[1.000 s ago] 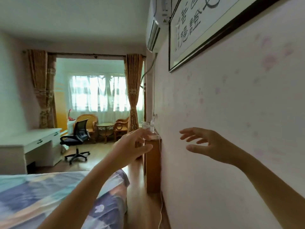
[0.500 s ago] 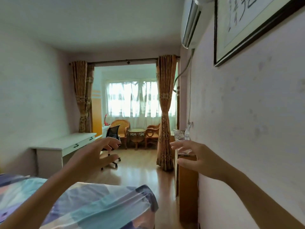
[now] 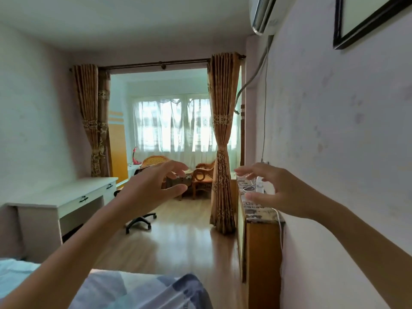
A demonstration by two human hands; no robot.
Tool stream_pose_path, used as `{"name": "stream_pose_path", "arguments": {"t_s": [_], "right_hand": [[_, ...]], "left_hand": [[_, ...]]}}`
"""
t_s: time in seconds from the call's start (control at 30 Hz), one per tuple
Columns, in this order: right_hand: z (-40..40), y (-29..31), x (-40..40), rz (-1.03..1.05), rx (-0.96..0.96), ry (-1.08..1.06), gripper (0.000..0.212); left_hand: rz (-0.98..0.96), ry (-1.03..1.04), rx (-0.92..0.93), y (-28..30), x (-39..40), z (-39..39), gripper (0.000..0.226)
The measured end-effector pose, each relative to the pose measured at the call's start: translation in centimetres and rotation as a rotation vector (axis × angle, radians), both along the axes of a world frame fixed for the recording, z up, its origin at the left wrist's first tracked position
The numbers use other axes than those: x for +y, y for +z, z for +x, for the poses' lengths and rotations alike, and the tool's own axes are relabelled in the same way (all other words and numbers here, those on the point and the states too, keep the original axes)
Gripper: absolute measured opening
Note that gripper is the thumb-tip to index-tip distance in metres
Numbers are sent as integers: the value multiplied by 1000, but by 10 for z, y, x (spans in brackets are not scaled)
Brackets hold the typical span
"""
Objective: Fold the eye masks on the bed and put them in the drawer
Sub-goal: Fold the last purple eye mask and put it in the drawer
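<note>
Both arms stretch forward at chest height, palms facing each other. My left hand (image 3: 153,188) has loosely spread fingers and holds nothing. My right hand (image 3: 276,190) is likewise spread and holds nothing, hovering in front of the wooden bedside cabinet (image 3: 260,250) by the right wall. The bed (image 3: 138,288), with a blue patterned cover, fills the bottom left under my left arm. No eye mask is in view, and no drawer of the cabinet shows.
A white desk (image 3: 64,197) with drawers stands at the left wall, an office chair (image 3: 140,219) beside it. Wooden floor runs between bed and cabinet. A white cable (image 3: 279,221) hangs off the cabinet top. Curtains, wicker chairs and a window lie beyond.
The view has swung left and away from the right wall. Both hands drifted closer together and stay held out, holding nothing.
</note>
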State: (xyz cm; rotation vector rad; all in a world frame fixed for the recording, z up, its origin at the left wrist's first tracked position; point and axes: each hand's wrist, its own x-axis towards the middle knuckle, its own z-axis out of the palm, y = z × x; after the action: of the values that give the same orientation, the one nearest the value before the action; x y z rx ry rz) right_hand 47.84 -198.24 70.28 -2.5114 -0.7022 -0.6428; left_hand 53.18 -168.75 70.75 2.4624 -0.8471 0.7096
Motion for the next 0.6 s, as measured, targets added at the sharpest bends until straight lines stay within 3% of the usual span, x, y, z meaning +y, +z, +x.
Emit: {"name": "stream_pose_path", "arguments": {"t_s": [0.43,0.6], "right_hand": [[312,11,-53,-71,10,79,48],[437,-4,-42,-156,20,127,51]], "left_hand": [[208,324,-125,-2,-46,257,37],[236,420,-62,-22,-34,361,45]]}}
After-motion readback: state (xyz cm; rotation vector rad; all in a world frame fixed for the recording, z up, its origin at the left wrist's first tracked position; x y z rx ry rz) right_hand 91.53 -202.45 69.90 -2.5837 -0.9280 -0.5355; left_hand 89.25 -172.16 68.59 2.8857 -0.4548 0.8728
